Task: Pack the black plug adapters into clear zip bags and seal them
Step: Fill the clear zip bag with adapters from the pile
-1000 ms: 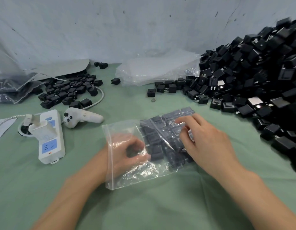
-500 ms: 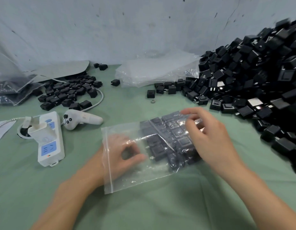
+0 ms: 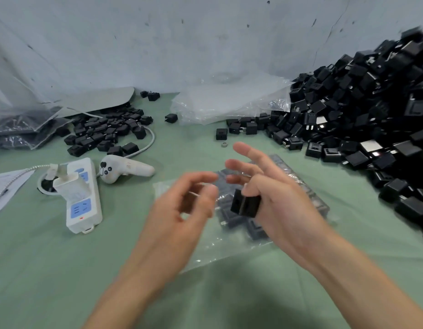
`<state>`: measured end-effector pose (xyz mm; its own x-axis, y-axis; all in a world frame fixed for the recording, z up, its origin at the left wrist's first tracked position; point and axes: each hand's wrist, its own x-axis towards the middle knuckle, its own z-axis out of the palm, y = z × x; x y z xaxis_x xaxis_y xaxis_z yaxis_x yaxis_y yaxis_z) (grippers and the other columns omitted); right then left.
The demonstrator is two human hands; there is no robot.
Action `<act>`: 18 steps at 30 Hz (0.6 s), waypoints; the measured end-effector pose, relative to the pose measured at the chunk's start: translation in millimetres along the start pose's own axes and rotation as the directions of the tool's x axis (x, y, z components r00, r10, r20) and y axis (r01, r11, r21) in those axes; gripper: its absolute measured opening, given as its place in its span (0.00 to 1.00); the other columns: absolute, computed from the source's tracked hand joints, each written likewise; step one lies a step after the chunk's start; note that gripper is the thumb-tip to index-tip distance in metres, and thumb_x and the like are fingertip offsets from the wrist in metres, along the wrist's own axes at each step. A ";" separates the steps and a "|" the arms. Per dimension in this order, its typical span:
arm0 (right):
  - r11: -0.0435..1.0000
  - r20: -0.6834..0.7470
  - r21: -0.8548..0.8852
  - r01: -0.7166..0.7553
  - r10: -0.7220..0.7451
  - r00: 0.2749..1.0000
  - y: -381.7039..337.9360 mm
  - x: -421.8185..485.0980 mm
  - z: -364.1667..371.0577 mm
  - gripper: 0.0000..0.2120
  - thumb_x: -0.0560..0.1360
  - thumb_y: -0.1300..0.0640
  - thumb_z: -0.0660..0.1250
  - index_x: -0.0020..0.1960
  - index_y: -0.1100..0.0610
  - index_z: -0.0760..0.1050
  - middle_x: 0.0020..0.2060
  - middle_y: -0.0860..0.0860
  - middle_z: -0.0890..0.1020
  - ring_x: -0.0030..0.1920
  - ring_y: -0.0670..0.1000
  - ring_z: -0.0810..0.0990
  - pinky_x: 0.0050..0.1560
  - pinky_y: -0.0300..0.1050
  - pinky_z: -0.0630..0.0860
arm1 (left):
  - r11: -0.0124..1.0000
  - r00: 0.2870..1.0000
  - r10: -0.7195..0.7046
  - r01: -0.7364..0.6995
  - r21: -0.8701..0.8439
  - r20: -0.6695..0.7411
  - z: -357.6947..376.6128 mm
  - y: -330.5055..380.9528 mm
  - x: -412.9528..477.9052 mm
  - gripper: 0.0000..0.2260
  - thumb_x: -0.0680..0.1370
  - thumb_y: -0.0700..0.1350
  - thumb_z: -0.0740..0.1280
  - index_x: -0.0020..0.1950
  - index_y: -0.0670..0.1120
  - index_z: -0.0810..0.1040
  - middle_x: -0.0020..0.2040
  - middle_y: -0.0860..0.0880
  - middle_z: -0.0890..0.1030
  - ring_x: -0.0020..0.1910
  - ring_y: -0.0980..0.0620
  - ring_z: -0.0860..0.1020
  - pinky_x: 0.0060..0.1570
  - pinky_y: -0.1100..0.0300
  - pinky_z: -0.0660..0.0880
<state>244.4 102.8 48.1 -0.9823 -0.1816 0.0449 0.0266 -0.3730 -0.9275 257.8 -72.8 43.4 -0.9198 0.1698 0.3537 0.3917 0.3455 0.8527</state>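
Observation:
A clear zip bag (image 3: 229, 248) lies flat on the green cloth under both hands, with several black plug adapters (image 3: 298, 176) inside it. My right hand (image 3: 284, 205) hovers above the bag and pinches one loose black plug adapter (image 3: 245, 206) with its thumb, while the index and middle fingers stretch out to the left. My left hand (image 3: 182, 207) hovers just left of that adapter, outside the bag. Its fingers are loosely curled, blurred, and hold nothing I can see.
A large heap of black adapters (image 3: 362, 110) fills the right side. A smaller heap (image 3: 106, 134) lies at the back left, beside filled bags (image 3: 20, 129). Empty clear bags (image 3: 229, 103) are stacked by the wall. A white power strip (image 3: 83, 198) and a white controller (image 3: 125, 169) lie left.
My left hand has come out of the bag and risen. My right hand has lifted off the bag and now holds a single adapter. The bag has dropped flat onto the cloth.

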 end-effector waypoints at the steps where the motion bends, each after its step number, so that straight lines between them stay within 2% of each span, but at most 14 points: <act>1: 0.999 0.033 -0.037 -0.010 0.012 0.999 2.2 -2.3 3.6 0.29 0.65 0.64 0.61 0.61 0.43 0.80 0.56 0.48 0.82 0.54 0.46 0.82 0.55 0.49 0.77 | 0.999 0.995 0.018 -0.021 0.026 0.099 6.7 1.5 -2.1 0.11 0.76 0.60 0.64 0.57 0.64 0.77 0.45 0.56 0.81 0.41 0.55 0.80 0.41 0.64 0.76; 3: 0.994 0.086 -0.104 -0.026 0.035 0.996 4.5 -6.5 9.1 0.28 0.65 0.60 0.62 0.60 0.37 0.80 0.58 0.44 0.82 0.56 0.45 0.81 0.55 0.48 0.78 | 0.994 0.978 0.054 -0.073 0.087 0.202 13.8 0.1 -5.8 0.11 0.77 0.59 0.64 0.59 0.63 0.76 0.46 0.59 0.80 0.42 0.55 0.77 0.43 0.64 0.73; 5: 0.992 0.101 -0.118 -0.041 0.053 0.994 5.5 -8.3 12.2 0.22 0.68 0.53 0.64 0.60 0.36 0.79 0.58 0.43 0.81 0.57 0.45 0.81 0.57 0.49 0.77 | 0.988 0.978 0.060 -0.086 0.125 0.201 13.4 -3.4 -9.0 0.11 0.76 0.58 0.63 0.59 0.62 0.76 0.45 0.63 0.78 0.41 0.58 0.75 0.42 0.67 0.70; 8: 0.995 0.046 -0.088 -0.051 0.055 0.997 6.7 -4.0 11.1 0.17 0.72 0.45 0.64 0.59 0.36 0.80 0.58 0.44 0.83 0.59 0.45 0.81 0.60 0.48 0.75 | 0.991 0.985 0.008 -0.030 0.128 0.170 2.4 -6.7 -11.6 0.12 0.74 0.59 0.63 0.56 0.62 0.77 0.43 0.60 0.80 0.41 0.57 0.77 0.43 0.67 0.72; 10: 0.983 -0.060 -0.181 -0.008 -0.003 0.998 8.8 -0.3 2.6 0.14 0.75 0.46 0.65 0.59 0.36 0.79 0.55 0.42 0.84 0.58 0.42 0.81 0.57 0.44 0.74 | 0.994 0.995 -0.075 0.069 0.088 0.064 -15.6 -14.6 -9.8 0.12 0.72 0.60 0.65 0.54 0.61 0.77 0.44 0.58 0.82 0.42 0.57 0.79 0.43 0.66 0.74; 12: 0.905 -0.153 -0.424 0.043 -0.118 0.981 10.4 1.5 -11.0 0.14 0.80 0.50 0.64 0.62 0.35 0.76 0.55 0.37 0.82 0.56 0.37 0.79 0.57 0.43 0.72 | 0.979 0.974 -0.186 0.196 0.063 -0.127 -42.1 -29.0 -7.2 0.07 0.75 0.56 0.70 0.51 0.61 0.78 0.43 0.58 0.83 0.42 0.59 0.80 0.43 0.64 0.74; 13: 0.822 -0.166 -0.567 0.059 -0.184 0.969 11.2 1.3 -18.1 0.15 0.81 0.51 0.62 0.64 0.36 0.74 0.56 0.35 0.80 0.57 0.37 0.77 0.58 0.43 0.71 | 0.962 0.942 -0.238 0.262 0.079 -0.235 -57.4 -38.1 -7.1 0.04 0.77 0.54 0.70 0.50 0.60 0.78 0.43 0.58 0.84 0.42 0.60 0.81 0.43 0.62 0.73; 14: 0.695 -0.153 -0.717 0.063 -0.245 0.958 12.1 1.3 -25.1 0.17 0.81 0.52 0.60 0.67 0.38 0.72 0.59 0.36 0.77 0.60 0.39 0.75 0.61 0.45 0.71 | 0.937 0.901 -0.284 0.334 0.106 -0.327 -70.8 -46.1 -7.9 0.02 0.78 0.52 0.69 0.49 0.59 0.78 0.42 0.57 0.84 0.43 0.60 0.81 0.44 0.60 0.73; 15: 0.525 -0.112 -0.849 0.059 -0.288 0.951 13.5 1.3 -31.0 0.19 0.80 0.52 0.58 0.70 0.41 0.71 0.61 0.39 0.76 0.62 0.43 0.73 0.64 0.47 0.69 | 0.902 0.863 -0.328 0.407 0.143 -0.384 -81.3 -53.6 -10.2 0.01 0.78 0.53 0.68 0.48 0.58 0.77 0.43 0.57 0.84 0.44 0.60 0.81 0.43 0.59 0.72; 17: 0.182 -0.016 -0.982 0.043 -0.308 0.951 17.6 2.3 -37.5 0.22 0.79 0.52 0.56 0.72 0.46 0.68 0.65 0.45 0.73 0.64 0.50 0.71 0.67 0.51 0.67 | 0.843 0.835 -0.391 0.494 0.212 -0.388 -87.8 -64.3 -16.0 0.04 0.76 0.55 0.69 0.47 0.57 0.77 0.42 0.58 0.84 0.45 0.58 0.81 0.40 0.59 0.70; 18: 0.097 -0.003 -0.995 0.026 -0.290 0.957 19.0 2.8 -38.8 0.23 0.79 0.52 0.56 0.74 0.47 0.67 0.66 0.47 0.72 0.65 0.52 0.71 0.67 0.52 0.66 | 0.840 0.849 -0.402 0.491 0.230 -0.343 -85.4 -68.6 -18.5 0.06 0.75 0.57 0.70 0.47 0.57 0.77 0.41 0.58 0.84 0.44 0.57 0.81 0.40 0.60 0.70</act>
<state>235.0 130.5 16.2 -0.9484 -0.0627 0.3108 -0.2074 0.8642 -0.4585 246.0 -178.5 11.2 -0.9460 -0.3116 0.0897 -0.1170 0.5861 0.8018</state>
